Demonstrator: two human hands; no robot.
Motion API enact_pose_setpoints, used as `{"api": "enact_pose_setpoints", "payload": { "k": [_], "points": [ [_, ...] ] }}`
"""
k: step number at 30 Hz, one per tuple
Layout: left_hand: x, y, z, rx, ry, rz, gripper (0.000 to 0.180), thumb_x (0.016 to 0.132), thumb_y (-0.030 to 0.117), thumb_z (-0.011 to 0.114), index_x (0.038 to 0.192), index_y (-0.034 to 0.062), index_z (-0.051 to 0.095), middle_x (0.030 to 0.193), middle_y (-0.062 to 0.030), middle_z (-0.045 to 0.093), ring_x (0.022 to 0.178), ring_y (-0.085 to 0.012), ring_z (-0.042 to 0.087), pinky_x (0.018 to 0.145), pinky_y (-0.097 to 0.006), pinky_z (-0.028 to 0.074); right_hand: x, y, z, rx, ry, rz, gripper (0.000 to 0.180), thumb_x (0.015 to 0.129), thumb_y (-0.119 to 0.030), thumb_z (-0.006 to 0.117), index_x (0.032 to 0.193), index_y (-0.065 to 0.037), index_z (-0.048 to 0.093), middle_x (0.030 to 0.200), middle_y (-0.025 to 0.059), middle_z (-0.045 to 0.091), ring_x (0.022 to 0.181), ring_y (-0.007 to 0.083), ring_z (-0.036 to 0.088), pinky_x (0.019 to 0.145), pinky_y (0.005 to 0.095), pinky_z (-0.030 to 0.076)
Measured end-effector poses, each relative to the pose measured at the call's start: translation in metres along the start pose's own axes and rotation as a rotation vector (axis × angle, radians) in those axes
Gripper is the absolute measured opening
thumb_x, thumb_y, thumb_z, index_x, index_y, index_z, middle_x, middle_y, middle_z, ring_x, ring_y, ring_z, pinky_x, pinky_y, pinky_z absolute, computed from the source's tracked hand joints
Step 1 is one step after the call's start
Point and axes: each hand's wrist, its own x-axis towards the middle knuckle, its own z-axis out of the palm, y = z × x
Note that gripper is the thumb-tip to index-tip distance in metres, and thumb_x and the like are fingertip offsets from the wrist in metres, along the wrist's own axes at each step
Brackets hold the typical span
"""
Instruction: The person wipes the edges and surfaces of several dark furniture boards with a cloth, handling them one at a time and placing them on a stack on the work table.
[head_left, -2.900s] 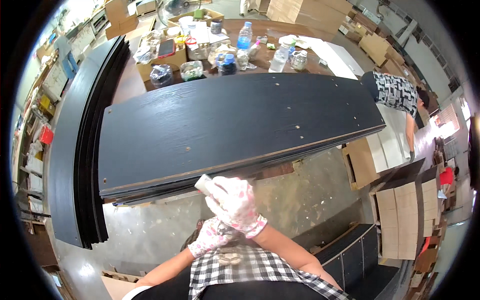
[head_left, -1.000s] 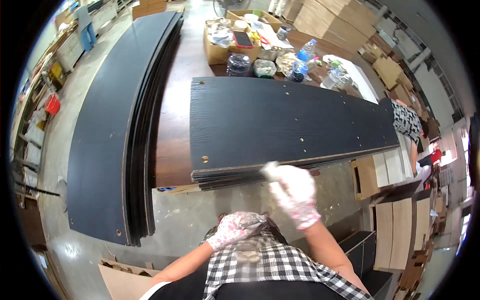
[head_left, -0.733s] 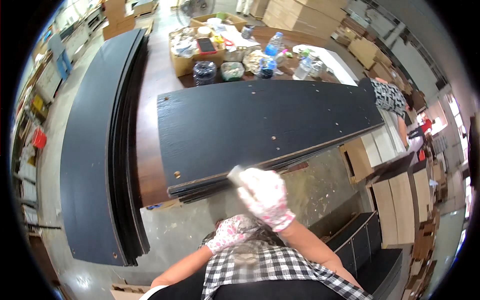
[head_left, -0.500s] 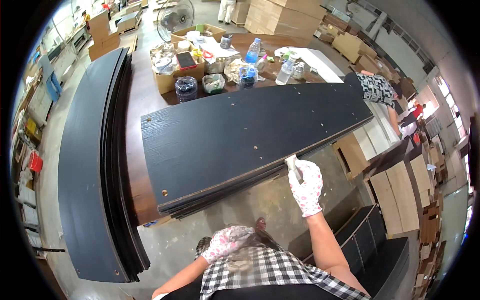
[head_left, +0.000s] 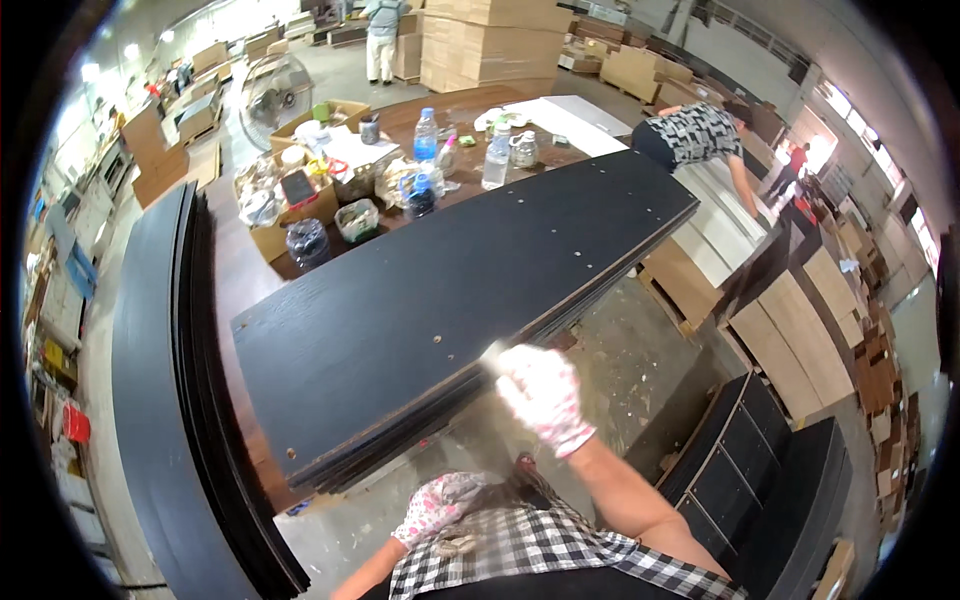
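Black panel stack (head_left: 430, 290), lying flat on the brown table (head_left: 468, 103), is running from the near left to the far right, its near edge facing the person; a second dark stack (head_left: 150, 390) is lying to its left. Right hand (head_left: 543, 397), gloved, is closing its fingers around a small pale block (head_left: 492, 356), blurred, and is holding it at the near edge of the top panel, seemingly touching. Left hand (head_left: 438, 507), also gloved, is resting low by the checked apron (head_left: 520, 550); cannot tell how far its fingers are curling or whether they are holding anything. Judgement on working well: keeping the block square to the edge, pressing lightly and evenly, following the long curve without tipping onto the dark face, where a slip could be scuffing the finish; the free hand could be steadying the stack if panels are sliding. Containers, far side: an open carton (head_left: 268, 243) at the left is holding plastic-wrapped bits, with a red-edged phone (head_left: 297, 188) lying on top; in front, a dark wrapped jar (head_left: 307, 244) is standing, contents hidden, beside a clear tub (head_left: 357, 220) with pale and greenish contents, too small to tell. A blue-capped bottle (head_left: 420, 196) is showing something dark inside; farther right, a clear bottle (head_left: 496, 160) is standing beside a squat jar (head_left: 524, 150), contents unclear.
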Motion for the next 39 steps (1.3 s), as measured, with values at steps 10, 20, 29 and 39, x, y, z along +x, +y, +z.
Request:
{"api": "enact_pose_setpoints", "payload": {
  "k": [10,20,29,39],
  "points": [
    [0.058,0.059,0.007,0.251,0.076,0.135,0.033,0.086,0.022,0.071,0.117,0.0108,0.074,0.121,-0.0063,0.073,0.112,-0.0243,0.067,0.102,-0.036,0.050,0.002,0.110,-0.029,-0.148,0.242,0.052,0.024,0.091,-0.022,0.063,0.111,-0.012,0.072,0.091,0.0093,0.067,0.082,0.0292,0.064,0.076,0.0439,0.052],
    [0.189,0.146,0.071,-0.183,0.209,0.172,0.035,0.078,0.015,0.080,0.110,0.0037,0.075,0.113,-0.0103,0.073,0.105,-0.0228,0.069,0.096,-0.035,0.053,-0.007,0.296,-0.066,-0.161,0.224,0.251,0.027,0.083,-0.020,0.075,0.108,-0.009,0.072,0.109,0.0094,0.070,0.100,0.0294,0.064,0.088,0.0421,0.053],
    [0.401,0.237,0.187,0.136,0.046,0.385,0.035,0.079,0.011,0.077,0.114,0.0082,0.075,0.117,-0.0091,0.072,0.105,-0.0264,0.069,0.094,-0.036,0.054,0.011,0.569,-0.139,-0.197,0.277,0.305,0.024,0.086,-0.021,0.072,0.109,-0.012,0.072,0.108,0.0089,0.069,0.097,0.0306,0.064,0.084,0.0430,0.054],
    [0.543,0.333,0.215,0.799,0.167,0.472,0.022,0.087,0.017,0.074,0.105,0.0053,0.071,0.105,-0.0094,0.072,0.096,-0.0222,0.070,0.086,-0.032,0.056,0.025,0.792,-0.203,-0.348,0.547,0.485,0.022,0.092,-0.026,0.071,0.099,-0.005,0.071,0.085,0.0125,0.067,0.085,0.0307,0.067,0.074,0.0436,0.053]
  ]
}}
